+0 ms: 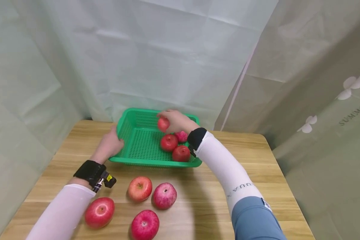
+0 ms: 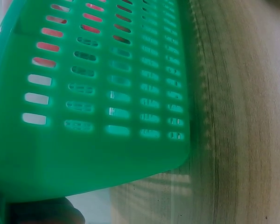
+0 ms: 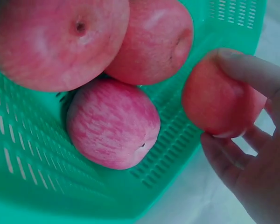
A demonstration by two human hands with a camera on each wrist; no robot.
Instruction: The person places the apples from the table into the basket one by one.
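Note:
A green plastic basket (image 1: pixel 156 163) with slotted walls stands at the back of the wooden table. My left hand (image 1: pixel 110 144) grips its left rim; the slotted side wall (image 2: pixel 88 154) fills much of the left wrist view. Over the basket's back right part, my right hand (image 1: pixel 176 120) holds a red apple (image 3: pixel 219 98) between thumb and fingers. Below that hand, three apples lie in the basket's right side: a red apple (image 1: pixel 169 142), a darker red apple (image 1: pixel 181 153) and a pink striped apple (image 3: pixel 114 123), partly hidden by the wrist in the head view.
Several apples lie on the table (image 1: pixel 243 206) in front of the basket: a yellowish-red apple (image 1: pixel 140 188), a pink apple (image 1: pixel 165 196), a deep pink apple (image 1: pixel 145 225) and a red apple (image 1: pixel 100 212) beside the left forearm. Pale curtains (image 1: pixel 168 56) hang behind and at both sides.

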